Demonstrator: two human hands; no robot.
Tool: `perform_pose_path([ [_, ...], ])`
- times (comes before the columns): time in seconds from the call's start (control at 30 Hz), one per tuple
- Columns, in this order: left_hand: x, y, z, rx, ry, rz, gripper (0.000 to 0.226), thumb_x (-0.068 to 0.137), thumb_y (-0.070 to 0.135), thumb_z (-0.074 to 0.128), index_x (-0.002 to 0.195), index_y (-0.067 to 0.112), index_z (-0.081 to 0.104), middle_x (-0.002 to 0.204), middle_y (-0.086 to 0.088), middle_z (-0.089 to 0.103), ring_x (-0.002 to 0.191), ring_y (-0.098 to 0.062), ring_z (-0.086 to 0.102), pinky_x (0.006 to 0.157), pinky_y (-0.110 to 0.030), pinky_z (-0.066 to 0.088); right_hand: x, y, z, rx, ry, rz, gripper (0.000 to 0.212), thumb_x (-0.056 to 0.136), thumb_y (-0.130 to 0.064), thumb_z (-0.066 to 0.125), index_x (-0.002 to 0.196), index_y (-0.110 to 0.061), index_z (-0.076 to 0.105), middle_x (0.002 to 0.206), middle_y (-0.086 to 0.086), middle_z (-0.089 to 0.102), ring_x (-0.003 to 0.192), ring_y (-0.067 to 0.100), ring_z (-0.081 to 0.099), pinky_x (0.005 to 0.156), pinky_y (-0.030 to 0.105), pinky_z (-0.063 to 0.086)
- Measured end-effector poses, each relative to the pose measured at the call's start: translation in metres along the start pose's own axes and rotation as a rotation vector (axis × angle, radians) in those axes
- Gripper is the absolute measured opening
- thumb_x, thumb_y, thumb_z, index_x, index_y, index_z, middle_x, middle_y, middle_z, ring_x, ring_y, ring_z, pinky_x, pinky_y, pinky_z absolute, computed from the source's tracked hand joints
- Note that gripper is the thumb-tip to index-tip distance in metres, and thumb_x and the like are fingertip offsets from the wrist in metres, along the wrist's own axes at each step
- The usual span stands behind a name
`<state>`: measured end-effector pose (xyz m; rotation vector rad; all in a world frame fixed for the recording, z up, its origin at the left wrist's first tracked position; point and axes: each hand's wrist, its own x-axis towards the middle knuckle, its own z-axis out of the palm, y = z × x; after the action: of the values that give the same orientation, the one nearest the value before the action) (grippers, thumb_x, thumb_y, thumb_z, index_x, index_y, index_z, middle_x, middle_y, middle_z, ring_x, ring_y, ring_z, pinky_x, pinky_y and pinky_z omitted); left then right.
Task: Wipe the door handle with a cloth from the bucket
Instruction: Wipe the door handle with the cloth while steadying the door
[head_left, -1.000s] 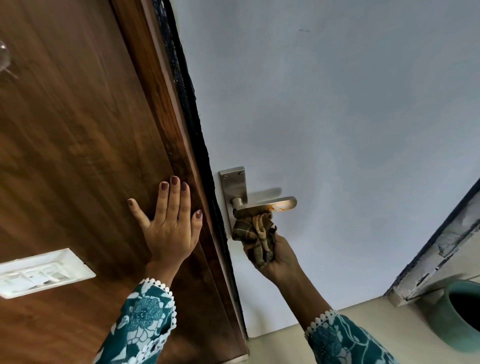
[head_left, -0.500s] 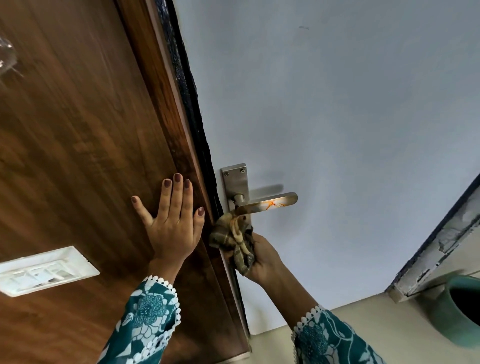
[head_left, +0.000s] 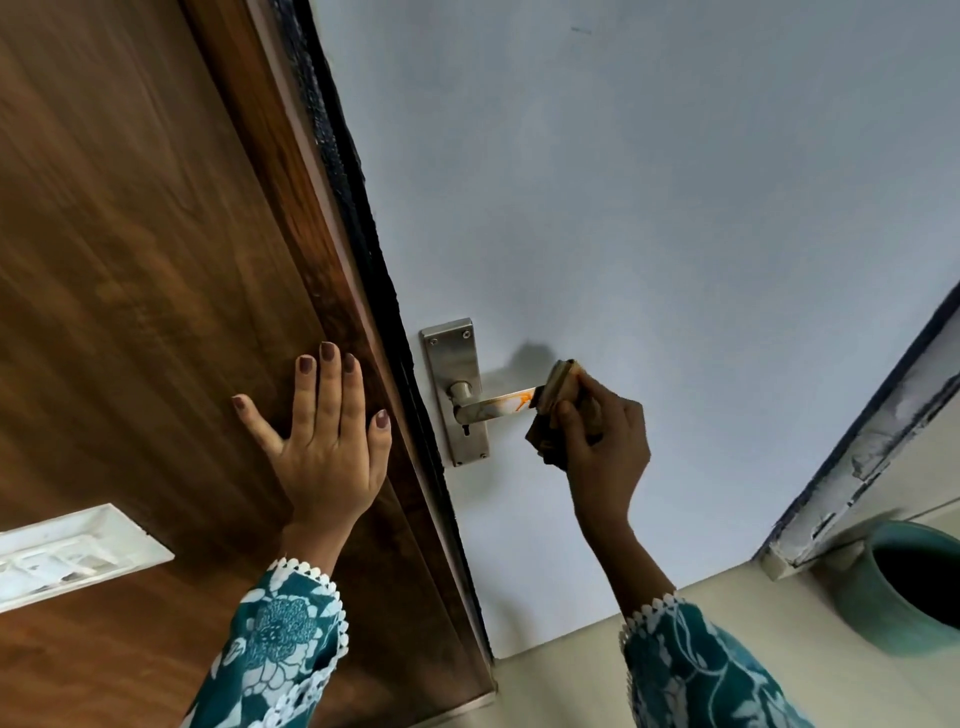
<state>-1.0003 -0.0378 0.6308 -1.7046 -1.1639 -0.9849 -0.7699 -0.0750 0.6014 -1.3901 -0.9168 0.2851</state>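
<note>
Nearest, two teal floral sleeves with white scalloped cuffs reach up from the bottom edge. The left hand (head_left: 324, 441) lies flat, fingers spread, on the brown wooden panel (head_left: 145, 270), its grip holding nothing. A white switch plate (head_left: 72, 551) sits on that panel at the near left. At the near right, the teal bucket (head_left: 904, 587) stands on the pale floor (head_left: 571, 691), beside a chipped frame (head_left: 872, 441). Farther on, the right hand (head_left: 605, 436) has its grip clamped on a bunched checked cloth (head_left: 558, 395), pressed around the free right end of the door handle (head_left: 493, 405). An orange smear shows on the lever just left of the cloth. The handle's steel backplate (head_left: 457, 384) is screwed to the pale grey door (head_left: 649, 208).
</note>
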Motion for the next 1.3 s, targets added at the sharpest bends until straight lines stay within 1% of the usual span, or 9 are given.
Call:
perform_pose_path([
  [0.1,-0.001,0.000,0.002,0.009,0.006,0.007,0.059,0.097,0.033,0.032,0.149,0.012,0.013,0.160,0.003,-0.004,0.146,-0.017,0.002,0.103,-0.067,0.004,-0.009,-0.001,0.012,0.020,0.029,-0.046,0.030,0.085,-0.003,0.065,0.115,-0.006,0.064,0.097,0.005,0.048,0.080,-0.027,0.051,0.050,-0.009,0.036],
  [0.27,-0.002,-0.001,0.003,0.033,0.028,0.009,0.058,0.098,0.033,0.033,0.149,0.011,0.016,0.160,0.000,0.001,0.146,-0.017,0.003,0.110,-0.057,-0.011,-0.031,-0.002,0.026,0.021,-0.136,-0.163,0.034,0.086,-0.006,0.065,0.120,-0.012,0.062,0.096,-0.006,0.045,0.082,-0.015,0.056,0.051,0.000,0.046],
  [0.4,-0.001,0.000,0.002,0.021,0.040,0.019,0.057,0.097,0.031,0.035,0.148,0.009,0.021,0.152,-0.004,0.021,0.146,-0.019,0.006,0.111,-0.056,-0.010,-0.011,0.003,0.007,-0.028,-0.061,-0.158,0.032,0.082,-0.001,0.068,0.113,-0.007,0.066,0.097,0.007,0.054,0.083,-0.026,0.051,0.055,-0.010,0.036],
  [0.53,0.001,0.001,0.001,0.037,0.033,0.008,0.058,0.097,0.032,0.033,0.148,0.009,0.018,0.159,-0.002,0.004,0.146,-0.017,0.002,0.111,-0.055,-0.012,0.001,0.004,0.002,-0.036,0.026,-0.120,0.027,0.082,0.004,0.066,0.109,0.000,0.066,0.093,0.010,0.052,0.078,-0.033,0.047,0.055,-0.013,0.031],
  [0.83,0.002,0.002,-0.003,0.017,0.022,0.001,0.057,0.098,0.031,0.033,0.147,0.008,0.018,0.159,-0.001,0.003,0.146,-0.016,0.001,0.110,-0.055,-0.011,-0.019,-0.002,0.014,-0.109,-0.166,-0.258,0.033,0.081,-0.008,0.071,0.113,-0.010,0.067,0.096,0.009,0.060,0.082,-0.002,0.052,0.074,-0.007,0.035],
  [0.9,0.002,0.002,-0.003,0.015,0.028,0.008,0.056,0.098,0.030,0.033,0.147,0.008,0.019,0.156,-0.004,0.013,0.146,-0.017,0.002,0.111,-0.055,-0.011,-0.004,0.000,0.002,-0.108,-0.095,-0.212,0.030,0.081,-0.006,0.070,0.110,-0.009,0.067,0.096,0.012,0.061,0.080,-0.011,0.054,0.070,-0.009,0.034],
  [1.0,0.001,0.002,-0.001,0.030,0.030,0.012,0.058,0.097,0.031,0.032,0.148,0.010,0.015,0.159,-0.001,0.004,0.146,-0.016,0.001,0.111,-0.054,-0.013,0.007,0.003,-0.004,-0.062,-0.007,-0.169,0.027,0.082,0.001,0.067,0.108,-0.003,0.066,0.094,0.014,0.058,0.078,-0.026,0.051,0.059,-0.013,0.032],
  [1.13,0.002,0.001,-0.001,0.033,0.031,0.010,0.059,0.097,0.031,0.033,0.149,0.010,0.014,0.160,0.000,0.000,0.146,-0.016,0.000,0.111,-0.054,-0.013,-0.019,-0.003,0.023,-0.083,-0.087,-0.224,0.032,0.082,-0.011,0.068,0.113,-0.013,0.065,0.095,0.007,0.057,0.080,0.000,0.052,0.071,-0.005,0.037],
  [1.3,0.001,0.001,-0.002,0.014,0.033,0.006,0.058,0.097,0.029,0.036,0.147,0.009,0.019,0.147,-0.008,0.028,0.146,-0.017,0.003,0.111,-0.056,-0.010,-0.041,-0.011,0.039,-0.104,-0.268,-0.349,0.033,0.085,-0.024,0.061,0.118,-0.023,0.060,0.096,0.004,0.056,0.082,0.016,0.057,0.066,0.023,0.052],
])
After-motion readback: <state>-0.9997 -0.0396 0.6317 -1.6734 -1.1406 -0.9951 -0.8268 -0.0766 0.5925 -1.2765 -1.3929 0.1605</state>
